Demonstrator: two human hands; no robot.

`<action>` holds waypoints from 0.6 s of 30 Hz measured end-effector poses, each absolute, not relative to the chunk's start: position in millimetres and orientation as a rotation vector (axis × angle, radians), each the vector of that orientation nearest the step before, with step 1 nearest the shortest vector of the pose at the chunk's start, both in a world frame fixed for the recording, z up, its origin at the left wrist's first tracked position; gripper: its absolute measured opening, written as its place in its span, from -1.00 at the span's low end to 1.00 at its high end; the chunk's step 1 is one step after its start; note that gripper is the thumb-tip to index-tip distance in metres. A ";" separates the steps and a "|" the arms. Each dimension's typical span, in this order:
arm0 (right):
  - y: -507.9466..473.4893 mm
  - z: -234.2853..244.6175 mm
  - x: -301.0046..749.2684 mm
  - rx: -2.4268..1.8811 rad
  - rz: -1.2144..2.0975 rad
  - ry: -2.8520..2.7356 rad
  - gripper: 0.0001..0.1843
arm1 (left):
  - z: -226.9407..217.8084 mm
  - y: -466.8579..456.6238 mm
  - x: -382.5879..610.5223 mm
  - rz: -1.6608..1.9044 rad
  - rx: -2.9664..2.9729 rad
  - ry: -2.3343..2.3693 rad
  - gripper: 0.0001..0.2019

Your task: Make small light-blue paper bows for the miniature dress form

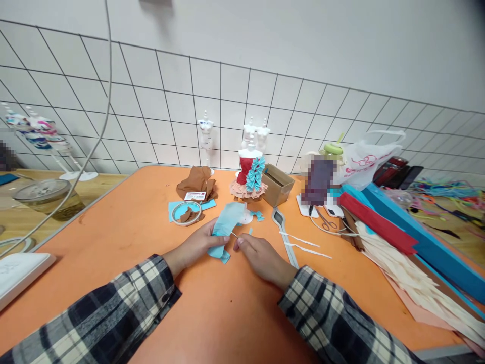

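My left hand (202,238) is closed on a piece of light blue crepe paper (229,218), thumb on top, with its lower end hanging under the fingers. Close by on the right, my right hand (261,255) pinches a thin white strip (234,234) that runs to the paper's edge. Beyond the hands stands a small white dress form (250,151) wearing a red bodice (245,171), a blue ruffle (255,174) and a pink skirt (248,189). Blue scraps (258,216) lie at its base.
To the left are brown crepe paper (195,183) and a round hoop (186,213). A cardboard box (278,186), long grey tool (285,235), loose white strips (308,248), scissors (328,222) and crepe paper rolls (379,222) lie rightward. A cable (108,76) hangs at left.
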State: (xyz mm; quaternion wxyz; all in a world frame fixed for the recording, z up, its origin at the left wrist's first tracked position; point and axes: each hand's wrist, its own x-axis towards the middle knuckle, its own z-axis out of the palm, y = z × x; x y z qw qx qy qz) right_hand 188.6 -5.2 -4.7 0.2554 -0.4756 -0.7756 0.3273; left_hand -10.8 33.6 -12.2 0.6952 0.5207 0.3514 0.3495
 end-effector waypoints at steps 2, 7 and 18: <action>-5.0 -5.2 190.1 -1.305 0.870 -2.102 -0.56 | -13.0 33.3 -11.2 0.751 1.173 0.793 -0.63; -6.1 -6.2 190.6 -1.292 0.854 -2.149 -0.56 | -9.8 31.1 -9.3 0.769 1.140 0.788 -0.63; -7.4 -9.3 185.1 -1.220 1.000 -2.026 -0.51 | 0.3 26.1 -3.8 0.726 1.184 0.741 -0.49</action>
